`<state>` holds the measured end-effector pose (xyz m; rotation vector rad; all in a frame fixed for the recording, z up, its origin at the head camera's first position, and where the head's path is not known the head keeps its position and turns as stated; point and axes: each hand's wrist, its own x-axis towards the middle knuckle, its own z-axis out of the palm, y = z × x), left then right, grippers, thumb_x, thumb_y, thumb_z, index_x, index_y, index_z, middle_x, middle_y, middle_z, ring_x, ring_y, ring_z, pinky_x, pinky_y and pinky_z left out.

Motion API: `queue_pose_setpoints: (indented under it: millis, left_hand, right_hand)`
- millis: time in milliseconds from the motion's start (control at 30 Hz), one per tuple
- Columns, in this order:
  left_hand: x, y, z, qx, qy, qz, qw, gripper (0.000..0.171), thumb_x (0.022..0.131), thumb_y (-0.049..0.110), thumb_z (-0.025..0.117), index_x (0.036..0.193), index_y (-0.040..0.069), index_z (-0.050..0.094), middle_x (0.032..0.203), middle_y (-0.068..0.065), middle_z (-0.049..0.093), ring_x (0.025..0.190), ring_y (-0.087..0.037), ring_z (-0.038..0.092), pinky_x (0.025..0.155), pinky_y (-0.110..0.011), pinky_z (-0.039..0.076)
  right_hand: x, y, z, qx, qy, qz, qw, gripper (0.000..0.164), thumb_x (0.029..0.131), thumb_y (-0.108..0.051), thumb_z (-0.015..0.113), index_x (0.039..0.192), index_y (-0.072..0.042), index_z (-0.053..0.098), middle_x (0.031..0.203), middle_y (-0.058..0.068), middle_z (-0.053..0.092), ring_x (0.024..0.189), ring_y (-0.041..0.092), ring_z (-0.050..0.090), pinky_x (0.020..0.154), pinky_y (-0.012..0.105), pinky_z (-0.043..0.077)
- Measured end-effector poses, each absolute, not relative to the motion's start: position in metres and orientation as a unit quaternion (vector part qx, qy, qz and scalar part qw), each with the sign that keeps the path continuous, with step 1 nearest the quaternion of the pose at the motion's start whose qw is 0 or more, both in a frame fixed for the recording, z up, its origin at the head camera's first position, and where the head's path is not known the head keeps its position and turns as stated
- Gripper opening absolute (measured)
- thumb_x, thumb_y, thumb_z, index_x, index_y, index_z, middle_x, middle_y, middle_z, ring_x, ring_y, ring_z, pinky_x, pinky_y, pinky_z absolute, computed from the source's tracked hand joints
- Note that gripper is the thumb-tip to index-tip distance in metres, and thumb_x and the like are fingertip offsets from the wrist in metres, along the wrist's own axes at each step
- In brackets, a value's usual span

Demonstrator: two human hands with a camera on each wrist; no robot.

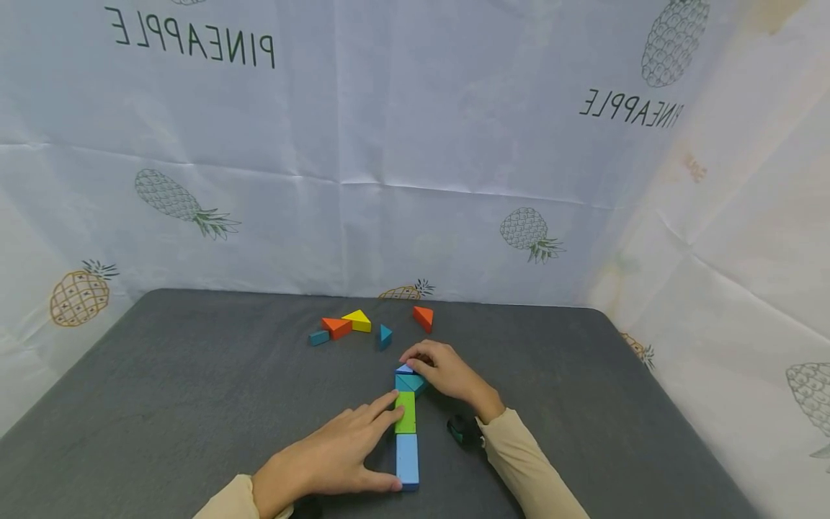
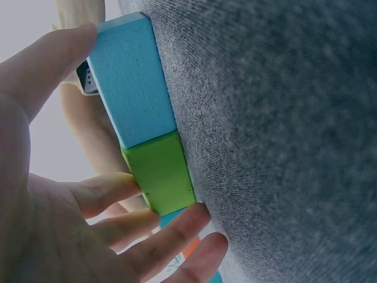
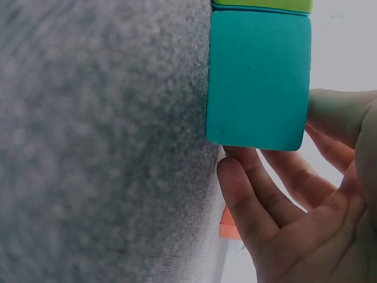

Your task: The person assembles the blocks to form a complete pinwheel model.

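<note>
A row of toy blocks runs away from me along the table: a light blue rectangular block (image 1: 407, 458) nearest, then a green block (image 1: 405, 413), then teal triangular blocks (image 1: 410, 382). At the far end sits a small light blue triangular block (image 1: 404, 369). My left hand (image 1: 344, 447) lies spread along the row's left side. Its thumb touches the light blue rectangle's near end, and its fingertips rest by the green block. With thumb and fingers, my right hand (image 1: 447, 371) pinches the far triangle. In the right wrist view a teal block (image 3: 259, 79) partly hides those fingertips.
Beyond the row lie two orange triangular blocks (image 1: 337, 328), a yellow triangular block (image 1: 359, 321), a blue triangular block (image 1: 385, 336) and a small blue block (image 1: 318, 337). Behind the dark grey table (image 1: 194, 404) hangs a pineapple-print curtain (image 1: 415, 108).
</note>
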<state>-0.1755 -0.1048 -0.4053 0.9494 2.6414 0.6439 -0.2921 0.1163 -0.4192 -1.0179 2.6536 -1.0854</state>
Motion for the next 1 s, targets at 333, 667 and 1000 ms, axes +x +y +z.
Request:
queue_pose_setpoints:
  millis: [333,667,1000]
  left_hand:
    - [-0.1755,-0.1044,-0.4057,0.324,0.909,0.222,0.137,0.092,0.084,0.072,0.060,0.153,0.015,0.036,0.165,-0.008,0.024,0.142,-0.032,0.041,0.105,-0.058,0.042]
    - [-0.1758,-0.1048,-0.4048,0.324,0.910,0.221,0.136,0.092,0.084,0.072,0.060,0.153,0.016,0.037,0.165,-0.007,0.023,0.141,-0.032,0.042,0.104,-0.058,0.043]
    - [-0.1756,-0.1048,-0.4047,0.328,0.909,0.220,0.131,0.092,0.085,0.071,0.061,0.152,0.013,0.038,0.164,-0.008,0.025,0.140,-0.031,0.043,0.104,-0.057,0.043]
  right_hand:
    - [-0.2915,0.1181,-0.4200,-0.305,0.882,-0.356,0.053,0.022,0.100,-0.023,0.060,0.113,-0.008,0.070,0.111,0.006,0.069,0.096,0.017,0.065,0.084,0.030,0.052]
    - [-0.2920,0.1187,-0.4177,-0.300,0.882,-0.360,0.053,0.023,0.100,-0.022,0.060,0.114,-0.007,0.071,0.111,0.006,0.071,0.097,0.017,0.066,0.085,0.031,0.053]
    - [-0.2926,0.1202,-0.4147,-0.320,0.879,-0.347,0.072,0.021,0.100,-0.020,0.060,0.112,-0.007,0.072,0.109,0.005,0.071,0.096,0.015,0.063,0.084,0.027,0.051]
